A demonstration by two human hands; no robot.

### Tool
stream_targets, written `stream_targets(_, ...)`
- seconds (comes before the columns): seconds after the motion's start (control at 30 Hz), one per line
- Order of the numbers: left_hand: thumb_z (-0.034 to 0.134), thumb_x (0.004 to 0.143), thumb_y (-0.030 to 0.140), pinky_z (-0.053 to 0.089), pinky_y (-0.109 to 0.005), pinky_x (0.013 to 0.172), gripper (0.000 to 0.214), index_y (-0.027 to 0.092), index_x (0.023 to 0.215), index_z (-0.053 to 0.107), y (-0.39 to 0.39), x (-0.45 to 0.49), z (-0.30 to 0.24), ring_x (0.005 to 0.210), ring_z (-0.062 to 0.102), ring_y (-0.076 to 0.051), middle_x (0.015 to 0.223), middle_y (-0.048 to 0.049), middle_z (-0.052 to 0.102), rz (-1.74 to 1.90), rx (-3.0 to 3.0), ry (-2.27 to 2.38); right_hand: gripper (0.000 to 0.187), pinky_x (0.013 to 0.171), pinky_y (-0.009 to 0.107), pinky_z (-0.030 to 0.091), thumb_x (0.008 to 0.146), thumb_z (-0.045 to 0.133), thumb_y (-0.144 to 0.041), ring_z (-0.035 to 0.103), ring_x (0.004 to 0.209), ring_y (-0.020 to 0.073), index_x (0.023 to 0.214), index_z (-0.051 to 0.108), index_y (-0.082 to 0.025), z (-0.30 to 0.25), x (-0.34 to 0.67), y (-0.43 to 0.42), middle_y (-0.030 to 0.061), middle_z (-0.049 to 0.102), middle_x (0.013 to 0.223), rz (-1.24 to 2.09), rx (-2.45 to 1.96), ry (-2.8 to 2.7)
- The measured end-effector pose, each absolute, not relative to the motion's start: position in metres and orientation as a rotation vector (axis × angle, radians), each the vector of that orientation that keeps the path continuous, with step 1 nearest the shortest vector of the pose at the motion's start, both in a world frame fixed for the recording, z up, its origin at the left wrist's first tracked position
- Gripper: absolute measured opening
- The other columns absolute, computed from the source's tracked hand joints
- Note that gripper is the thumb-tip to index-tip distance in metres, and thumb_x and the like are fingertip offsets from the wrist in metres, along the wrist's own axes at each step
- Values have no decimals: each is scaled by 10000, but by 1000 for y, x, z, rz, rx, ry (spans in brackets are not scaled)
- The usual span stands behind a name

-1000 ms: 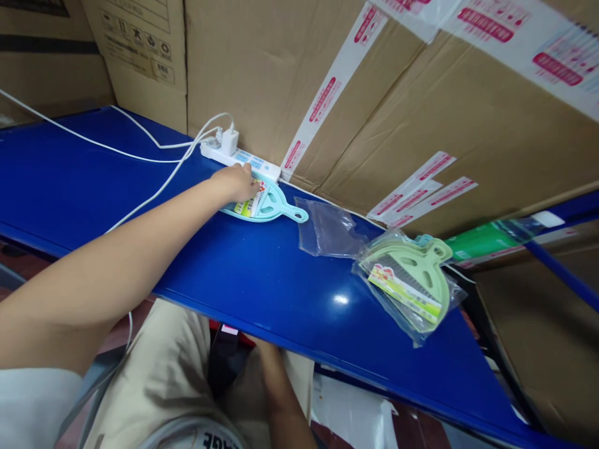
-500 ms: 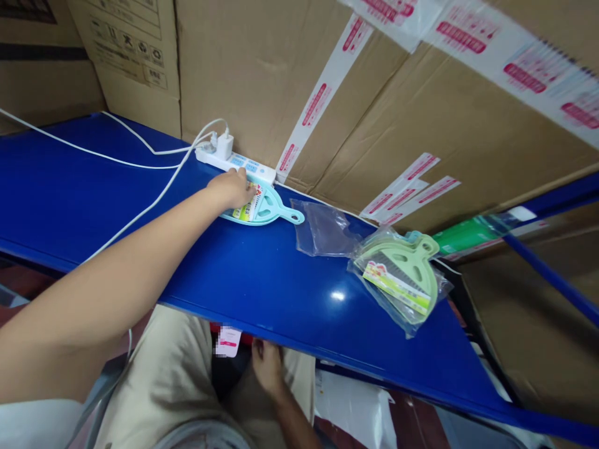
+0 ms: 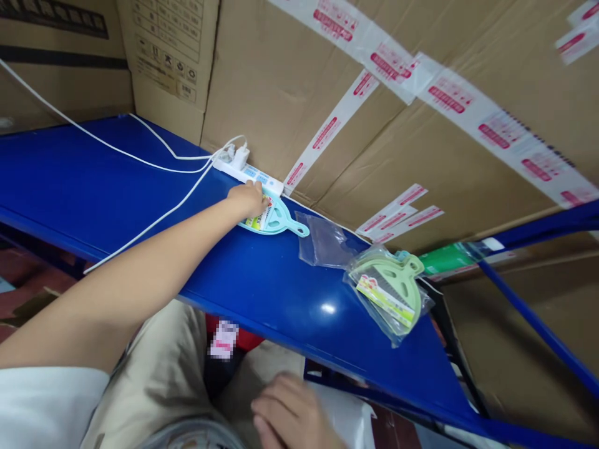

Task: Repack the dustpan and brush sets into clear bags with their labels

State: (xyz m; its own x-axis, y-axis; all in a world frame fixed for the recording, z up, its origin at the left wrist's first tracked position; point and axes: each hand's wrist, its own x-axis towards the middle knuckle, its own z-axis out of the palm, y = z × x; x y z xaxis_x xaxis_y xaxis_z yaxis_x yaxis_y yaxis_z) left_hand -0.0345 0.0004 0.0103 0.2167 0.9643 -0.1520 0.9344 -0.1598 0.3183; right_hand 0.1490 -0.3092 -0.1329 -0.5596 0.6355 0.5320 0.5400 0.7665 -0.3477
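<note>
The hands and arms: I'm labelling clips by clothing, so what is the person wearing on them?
Both hands are bare: no gloves, rings or watch show. The left hand ends a forearm bare up to a short white sleeve at the upper arm. The right hand is blurred, its arm out of view.

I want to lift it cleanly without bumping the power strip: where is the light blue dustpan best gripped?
Probably by its handle, coming from the right. The light blue dustpan lies flat on the blue shelf; its handle sticks out toward the empty plastic bag, away from the power strip. The left hand rests on its wide end.
</note>
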Motion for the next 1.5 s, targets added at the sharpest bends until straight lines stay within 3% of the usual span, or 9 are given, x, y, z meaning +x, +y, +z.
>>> stream_targets(0.13,365,1168,463,523,-485,1246,696,57,1732,397,-1,-33,11,1561,596,-434,1713,-333,507,118,2149,1790,168,697,354,598,1073,604,-200,673,707,190,1040,769,-205,-35,158,-214,63,764,824,-317,-556,-2569)
stream_targets(0.27,446,1141,615,496,-472,1275,828,67,1757,369,4,-26,7,1577,575,-447,1734,-319,487,76,2159,1818,226,795,382,613,1083,543,-161,728,824,215,1069,763,-213,-17,186,-124,81,801,890,-641,-600,-2401)
stream_targets(0.43,516,1084,757,473,-497,1299,983,93,1785,332,11,-11,1,1594,541,-479,1755,-302,469,-24,2207,1836,325,994,536,612,1086,497,-286,744,1093,345,1199,780,-171,-63,232,-68,209,807,1160,-475,-1246,-2254)
stream_targets(0.6,443,1147,643,469,-508,1302,812,136,1775,360,18,-4,-7,1602,536,-457,1766,-256,471,-37,2246,1839,513,1192,677,516,1052,488,-344,658,1340,445,1439,700,-82,-82,242,-58,296,723,1439,-196,-1505,-2215)
stream_targets(1.0,458,1145,498,471,-493,1301,704,123,1739,411,23,-1,-12,1585,565,-433,1744,-231,514,53,2288,1835,536,1108,659,542,1035,511,-339,699,1201,431,1471,684,-78,-68,233,-57,267,765,1353,-116,-1629,-2266)
stream_targets(1.17,500,1099,376,511,-411,1246,620,122,1665,497,20,-1,-13,1505,646,-350,1591,-214,677,194,2329,1741,423,1022,565,584,1056,589,-317,716,1166,416,1386,717,-87,-58,225,-63,254,758,1245,-171,-1706,-2300)
stream_targets(1.27,482,1089,365,560,-429,1170,608,135,1651,516,23,-6,-17,1383,720,-339,1463,-210,758,317,2323,1692,339,928,507,586,1092,612,-386,720,1084,400,1272,724,-121,-52,222,-71,228,745,1149,-270,-1720,-2337)
stream_targets(1.4,461,1087,331,567,-430,1140,589,144,1640,538,31,-9,-24,1305,749,-311,1420,-188,786,483,2319,1592,391,800,407,543,1153,534,-511,706,955,335,1176,697,-156,-42,222,-88,191,731,1082,-338,-1660,-2404)
stream_targets(1.5,474,1076,286,552,-411,1150,571,154,1624,565,39,-10,-27,1332,728,-295,1465,-162,767,478,2330,1595,363,770,387,515,1154,542,-499,699,925,322,1149,686,-166,-35,229,-100,175,732,1053,-342,-1695,-2379)
